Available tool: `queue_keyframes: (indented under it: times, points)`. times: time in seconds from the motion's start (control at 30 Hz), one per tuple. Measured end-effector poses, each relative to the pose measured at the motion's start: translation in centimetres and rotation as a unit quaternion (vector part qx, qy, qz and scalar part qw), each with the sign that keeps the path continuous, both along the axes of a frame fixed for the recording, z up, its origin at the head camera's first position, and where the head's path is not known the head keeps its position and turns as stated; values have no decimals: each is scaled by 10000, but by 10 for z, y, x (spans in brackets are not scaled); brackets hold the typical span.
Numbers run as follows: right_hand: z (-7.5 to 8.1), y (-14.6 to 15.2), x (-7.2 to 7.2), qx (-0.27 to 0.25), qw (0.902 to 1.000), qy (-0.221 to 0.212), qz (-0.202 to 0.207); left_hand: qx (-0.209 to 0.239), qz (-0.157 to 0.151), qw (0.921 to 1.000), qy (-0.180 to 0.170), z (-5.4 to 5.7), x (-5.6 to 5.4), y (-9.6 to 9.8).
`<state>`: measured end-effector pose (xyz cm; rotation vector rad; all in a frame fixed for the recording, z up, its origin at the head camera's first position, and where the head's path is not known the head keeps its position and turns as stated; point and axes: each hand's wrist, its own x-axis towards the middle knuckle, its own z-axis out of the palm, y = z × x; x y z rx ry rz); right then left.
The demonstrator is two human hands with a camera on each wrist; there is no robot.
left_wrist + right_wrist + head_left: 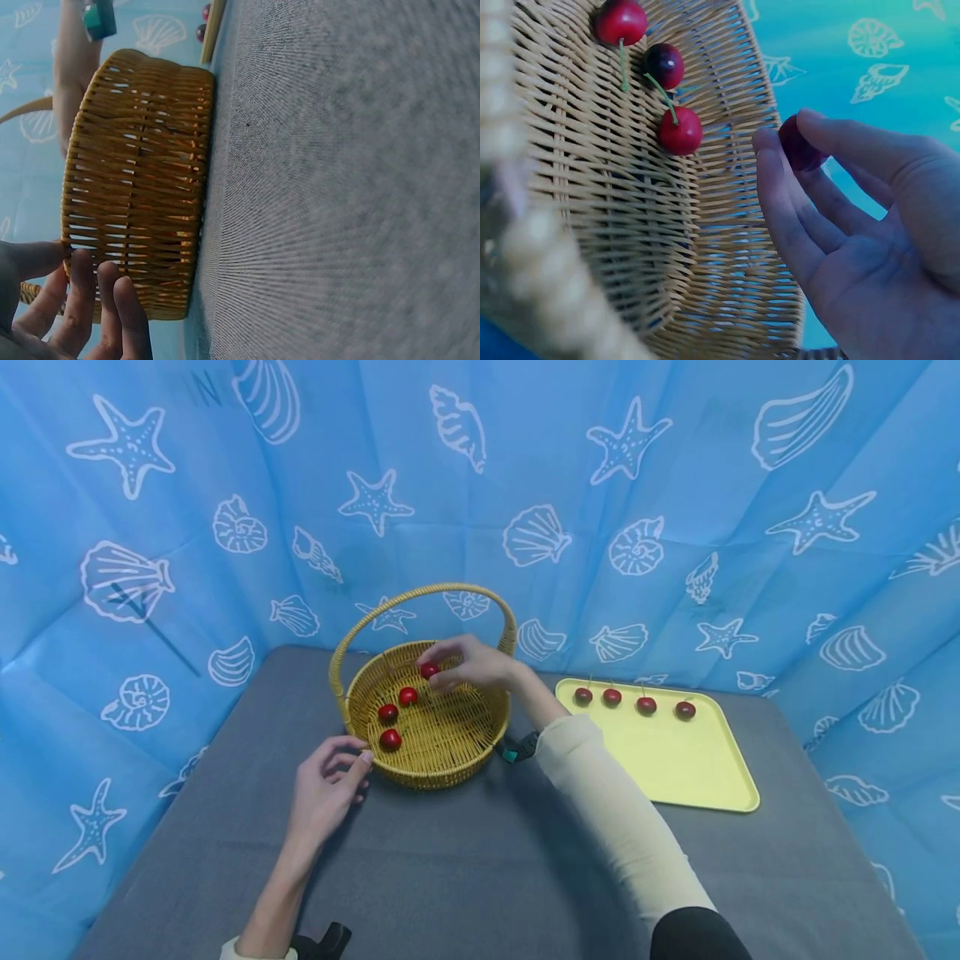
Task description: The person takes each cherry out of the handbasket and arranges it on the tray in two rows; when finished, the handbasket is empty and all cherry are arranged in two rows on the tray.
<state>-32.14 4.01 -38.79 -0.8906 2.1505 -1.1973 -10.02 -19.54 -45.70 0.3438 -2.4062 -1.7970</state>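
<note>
A round wicker basket [435, 777] with a tall arched handle stands on the table, with three red cherries lying inside at its left, one of them a glossy cherry [390, 739] nearest the front. My left hand [330, 785] pinches the basket's front-left rim between thumb and fingers, the other fingers lying along the woven wall [142, 172]. Over the basket's interior, beneath the handle, my right hand [476, 664] holds a dark red cherry [801, 144] between thumb and fingertips. In the right wrist view, green stems show on cherries in the basket, such as the red cherry [680, 131].
To the right lies a yellow tray [675, 768] with several stemmed cherries in a row along its far edge, including a dark cherry [685, 710]. A grey cloth [450, 877] covers the table. Behind it hangs a blue curtain [510, 468] printed with shells and starfish.
</note>
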Motion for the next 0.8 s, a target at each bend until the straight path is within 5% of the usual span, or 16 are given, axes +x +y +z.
queue_keyframes:
  times: [0.2, 0.5, 0.8]
  points:
    - [16, 16, 8, 218, 9969, 729, 187, -12, 4, 10000, -10, 0, 0, 0]
    - [37, 49, 29, -362, 9968, 459, 550, -55, 40, 10000, -36, 1, -1, 1]
    - [54, 97, 58, -370, 9970, 628, 241, -17, 40, 9999, -100, 2, -1, 1]
